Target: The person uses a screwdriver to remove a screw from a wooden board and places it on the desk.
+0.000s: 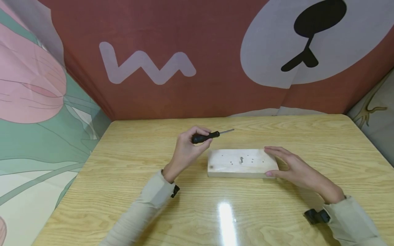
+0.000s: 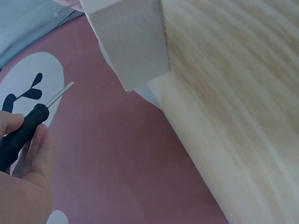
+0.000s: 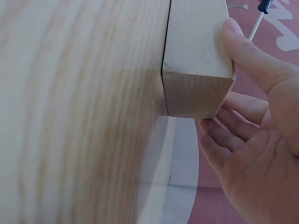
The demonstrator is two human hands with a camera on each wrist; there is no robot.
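My left hand [image 1: 185, 147] holds a screwdriver [image 1: 215, 134] by its black handle, thumb and fingers around it. Its thin metal shaft points right, above and behind a pale wooden block [image 1: 223, 164] that lies flat on the table. With thumb at the near edge and fingertips at the far edge, my right hand [image 1: 298, 169] grips the block's right end. A screw [image 3: 239, 7] stands up out of the block's top near the middle, apart from the screwdriver's tip. Several small dark holes are spread over the top face on both sides of it.
The light wood-grain table [image 1: 123, 191] reaches back to a reddish-brown printed cloth [image 1: 215, 95]. Another printed cloth [image 1: 37, 143] hangs along the left side. Black straps [image 1: 316, 216] sit at both wrists, beside the beige sleeves.
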